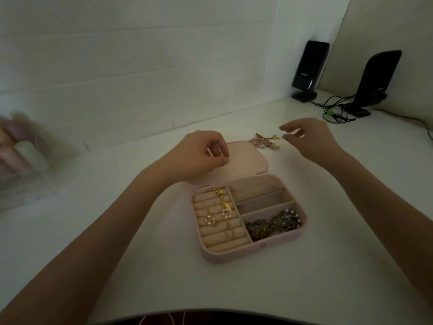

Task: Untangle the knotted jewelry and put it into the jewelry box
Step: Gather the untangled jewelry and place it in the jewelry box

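Knotted jewelry (264, 142) on table (140, 266), 1 o'clock of jewelry box (248, 252); right hand (309, 139) pinches its red cord end; left hand (203, 156) curled, grasp unclear. Likely light, limp, snag-prone: hold by cord, not beads

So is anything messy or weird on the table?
Yes: a beaded jewelry tangle lies outside the open jewelry box, beyond its lid. The right hand pinches its red cord. A dark chain heap fills one compartment.

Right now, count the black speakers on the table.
2. One speaker stands at the back by the wall; the other speaker stands to its right, near the corner. None seem hidden.
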Demonstrator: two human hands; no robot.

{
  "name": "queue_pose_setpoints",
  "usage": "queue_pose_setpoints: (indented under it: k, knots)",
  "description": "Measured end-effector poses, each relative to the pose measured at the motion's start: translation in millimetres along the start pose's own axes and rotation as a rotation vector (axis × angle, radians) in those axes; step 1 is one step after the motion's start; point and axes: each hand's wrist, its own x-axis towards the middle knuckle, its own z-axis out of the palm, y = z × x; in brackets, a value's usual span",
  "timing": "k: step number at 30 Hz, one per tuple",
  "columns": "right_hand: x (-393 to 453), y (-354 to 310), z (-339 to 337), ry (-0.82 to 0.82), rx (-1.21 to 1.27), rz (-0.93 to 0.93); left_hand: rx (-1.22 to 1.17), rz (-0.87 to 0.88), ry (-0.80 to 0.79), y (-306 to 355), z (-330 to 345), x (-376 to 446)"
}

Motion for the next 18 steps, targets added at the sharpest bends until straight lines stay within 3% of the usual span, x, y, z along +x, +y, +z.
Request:
queue_pose_setpoints:
  k: [6, 13, 18]
  knots:
    - [34, 11, 31, -0.082, -0.067, -0.003, -0.050, -0.006, 0.195, -11, 10, -1]
    - [30, 16, 40, -0.036, -0.208, -0.129, -0.051, -0.027, 0.223, -10, 12, -2]
    - [24, -2, 20, 0.065, 0.211, -0.051, -0.124, -0.002, 0.271, -6, 14, 4]
